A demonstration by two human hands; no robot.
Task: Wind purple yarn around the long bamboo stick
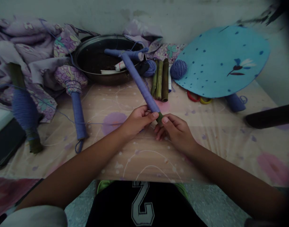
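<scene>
Both hands grip the near end of a long stick (138, 80) wrapped in purple-blue yarn. It slants up and away toward a metal basin (92, 53). My left hand (136, 121) is closed on the wrapped part, thumb pressed on the yarn. My right hand (174, 129) pinches the bare green tip just below it. A thin yarn strand (64, 115) runs left across the cloth-covered table (229, 142).
A wrapped fan handle with floral cloth (76, 104) lies at left, beside a yarn-wound stick (25, 110). Green sticks (160, 80) and two yarn balls (178, 69) sit behind. A blue round fan (222, 60) lies at right, with rubber rings (198, 97) under it.
</scene>
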